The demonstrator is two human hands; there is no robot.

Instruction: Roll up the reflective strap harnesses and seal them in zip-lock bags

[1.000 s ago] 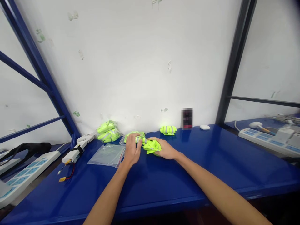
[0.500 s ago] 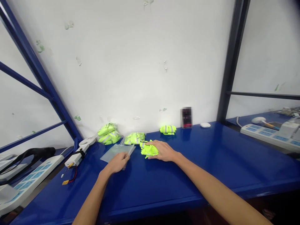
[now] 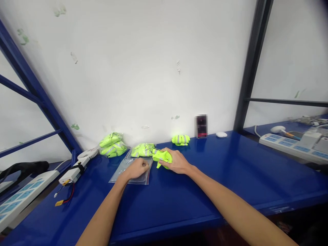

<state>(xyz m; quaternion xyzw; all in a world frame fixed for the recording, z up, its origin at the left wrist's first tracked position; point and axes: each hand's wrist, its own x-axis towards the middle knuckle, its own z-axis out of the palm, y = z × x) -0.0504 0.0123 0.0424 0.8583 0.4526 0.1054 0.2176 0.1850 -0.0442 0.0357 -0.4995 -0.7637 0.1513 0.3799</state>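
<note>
My right hand is closed around a folded neon-yellow reflective vest, held just above the blue table. Fingers curled, my left hand is over the right part of a clear zip bag lying flat; the fingertips seem to pinch it near its edge, though their contact is partly hidden. Behind the two hands, another vest in clear plastic lies near the wall. A rolled yellow vest with grey stripes sits farther back, to the right.
Bagged yellow vests are stacked at the back left. Beside them lie a white handheld fan and a white device with loose wires. A blurred dark box and white case stand by the wall. Power strips flank the table.
The zip bag, partly lifted at its right side before, now lies flatter under my left hand, which has moved slightly right and up. My right hand keeps the vest. The view has shifted a little.
</note>
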